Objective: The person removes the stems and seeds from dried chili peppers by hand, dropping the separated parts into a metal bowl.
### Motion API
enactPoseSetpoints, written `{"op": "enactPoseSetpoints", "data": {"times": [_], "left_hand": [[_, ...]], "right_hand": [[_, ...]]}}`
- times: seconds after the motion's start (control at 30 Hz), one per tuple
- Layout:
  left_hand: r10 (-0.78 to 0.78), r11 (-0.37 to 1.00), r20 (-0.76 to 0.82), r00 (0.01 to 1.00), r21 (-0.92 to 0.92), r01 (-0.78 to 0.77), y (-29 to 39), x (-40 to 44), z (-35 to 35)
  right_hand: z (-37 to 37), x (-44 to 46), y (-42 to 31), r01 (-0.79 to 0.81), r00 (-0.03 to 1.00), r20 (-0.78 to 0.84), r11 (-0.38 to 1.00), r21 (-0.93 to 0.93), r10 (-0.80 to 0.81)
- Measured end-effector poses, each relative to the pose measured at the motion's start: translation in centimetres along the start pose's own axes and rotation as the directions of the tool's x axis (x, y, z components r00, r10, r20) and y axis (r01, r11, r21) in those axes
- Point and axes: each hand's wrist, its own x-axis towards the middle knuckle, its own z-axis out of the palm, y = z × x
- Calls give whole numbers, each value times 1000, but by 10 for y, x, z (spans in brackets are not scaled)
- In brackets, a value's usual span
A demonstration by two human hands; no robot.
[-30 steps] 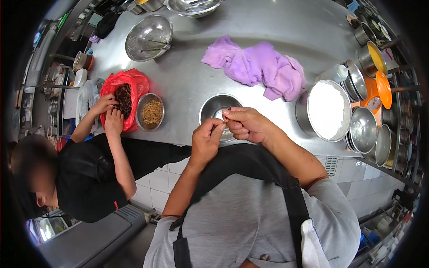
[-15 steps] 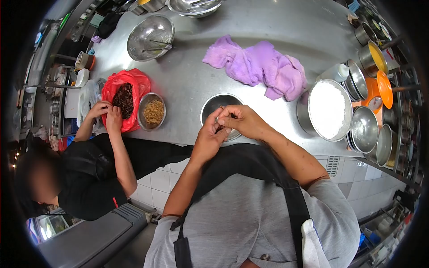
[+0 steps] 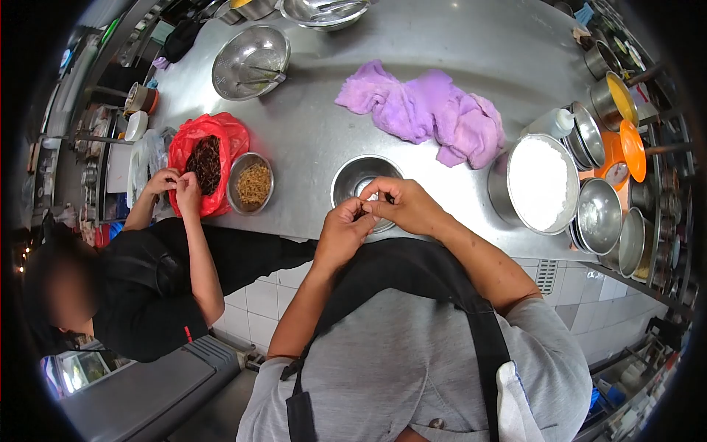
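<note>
My left hand (image 3: 344,234) and my right hand (image 3: 405,206) meet over the near rim of a small steel bowl (image 3: 346,175). Both are closed, fingertips pinched together and touching. Whatever sits between them is too small and too covered to make out. Part of the bowl's inside shows past my fingers, with something pale at its bottom. To the left stands another steel bowl (image 3: 268,166) holding shredded, yellow-brown bits (image 3: 253,184).
A co-worker's hands (image 3: 177,184) work at a red plastic bag (image 3: 234,136) of dark, thin strands. A purple towel (image 3: 420,110), a colander (image 3: 250,55) and a pot of white powder (image 3: 537,180) rest on the steel table (image 3: 309,118). Stacked bowls (image 3: 600,214) stand at right.
My right hand's knuckles have lifted slightly and its fingers have shifted, showing more of the bowl's inside. My fingertips stay together. The co-worker's hands have moved a little at the bag.
</note>
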Motion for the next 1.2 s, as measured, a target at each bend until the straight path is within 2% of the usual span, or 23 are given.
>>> {"op": "enactPoseSetpoints", "data": {"times": [0.1, 0.2, 0.27, 0.33, 0.37, 0.43, 0.5, 0.53, 0.6, 0.67, 0.7, 0.77, 0.9, 1.0, 1.07, 1.1, 1.13, 1.17, 1.2], "left_hand": [[51, 998, 17, 999, -49, -50, 0, -2, 1], [-16, 1000, 14, 1000, 25, 16, 0, -2, 2], [34, 999, 63, 997, -36, -31, -5, 1, 0], [12, 995, 61, 998, -102, -5, 0, -1, -1], [-11, 986, 62, 998, -167, 21, 2, -3, -2], [-17, 983, 52, 999, -183, 26, 3, -4, -4], [-25, 980, 40, 999, -194, 32, 5, -5, -3], [-5, 987, 35, 999, -159, 10, 7, -6, -2], [13, 992, 28, 1000, -127, -9, 5, -6, 0], [167, 978, -87, 982, -108, -176, -2, -4, 1], [168, 978, -88, 982, -108, -177, -2, -3, -1], [224, 974, -134, 965, 18, -224, -4, -4, -4], [210, 977, -113, 971, 54, -205, -5, -2, -3], [290, 957, -162, 943, 58, -284, -8, 0, 0], [395, 912, -161, 905, 187, -365, -5, -2, 2], [393, 913, -161, 906, 187, -363, -2, -4, 4], [453, 879, -97, 886, 212, -426, 0, -7, 8], [509, 841, -29, 861, 232, -489, 1, -9, 10], [506, 842, -25, 862, 229, -488, 0, -9, 10]], "right_hand": [[2, 1, 1, 66, 997, 37, 998, 1, -66], [-2, 0, -7, 11, 998, 61, 999, -31, -9], [-6, 2, -3, 66, 997, 39, 998, -12, -66], [-14, 3, 0, 118, 993, 18, 993, 7, -119], [-21, 4, -1, 91, 996, -13, 993, 79, -90], [-30, 3, -4, 71, 997, -55, 978, 194, -62], [-36, -2, -15, 12, 1000, -22, 967, 255, -7], [-37, -3, -18, -50, 999, 15, 947, 316, 48], [-37, -3, -12, -68, 998, 20, 938, 340, 65], [-43, -5, -8, -146, 989, 96, 854, 500, 114], [-44, -5, -8, -146, 989, 96, 854, 499, 113], [-47, -5, -6, -176, 984, 128, 829, 531, 126], [-30, -1, -8, -165, 985, 74, 747, 644, 154], [-8, 0, -7, -131, 985, -2, 769, 626, 170], [0, 2, -6, -167, 978, 9, 748, 642, 210], [-1, 3, -12, -268, 953, 87, 677, 685, 289], [-3, 4, -9, -270, 952, 86, 674, 687, 293], [-4, 5, -3, -361, 928, 220, 577, 733, 301], [-6, 6, -1, -452, 890, 352, 475, 755, 289]]}}
